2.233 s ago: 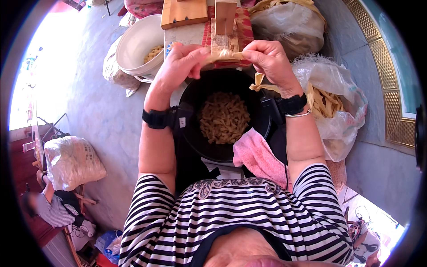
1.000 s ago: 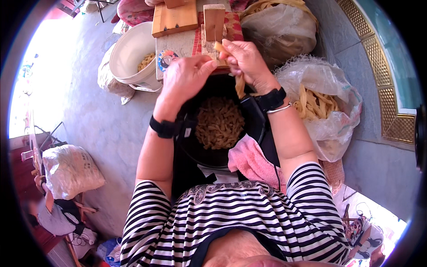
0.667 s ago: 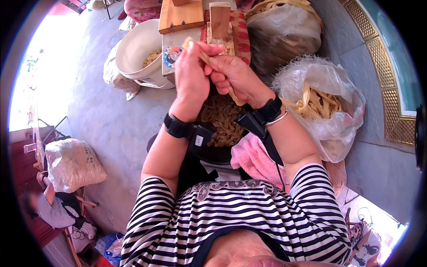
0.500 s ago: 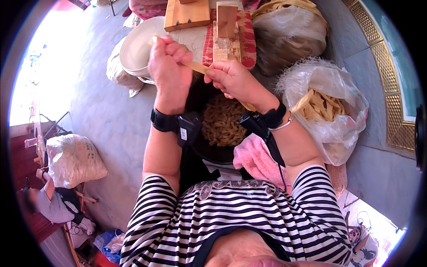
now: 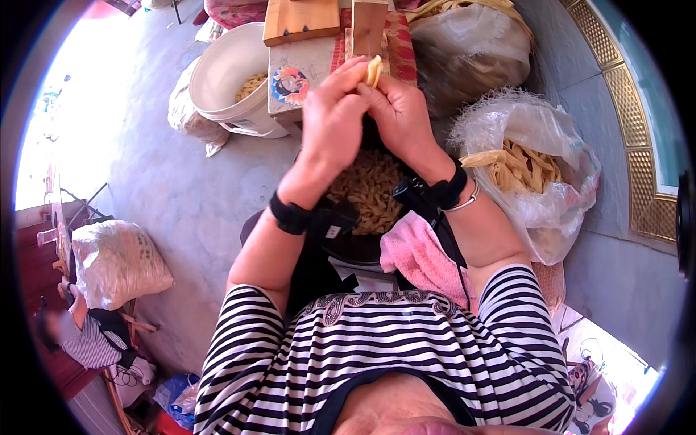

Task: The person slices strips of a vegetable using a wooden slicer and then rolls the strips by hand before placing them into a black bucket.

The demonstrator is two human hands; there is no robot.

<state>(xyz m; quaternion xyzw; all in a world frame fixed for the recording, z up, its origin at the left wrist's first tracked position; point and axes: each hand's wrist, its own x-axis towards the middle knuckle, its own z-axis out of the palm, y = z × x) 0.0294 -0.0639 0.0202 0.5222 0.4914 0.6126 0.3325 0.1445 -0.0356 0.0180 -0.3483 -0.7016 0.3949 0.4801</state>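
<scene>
By the desk (image 5: 315, 59), both hands (image 5: 332, 119), nearly closed, pinched a yellowish strip (image 5: 374, 71) that could have slipped free had either grip slackened.

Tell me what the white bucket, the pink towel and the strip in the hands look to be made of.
White bucket: probably plastic, smooth with a soft sheen, judging by its even rim. Pink towel: likely terry cloth, matte, since its surface looks fuzzy. Strip: pale yellow and apparently pliable, as its fold suggests; possibly food, but the exact material is unclear.
</scene>
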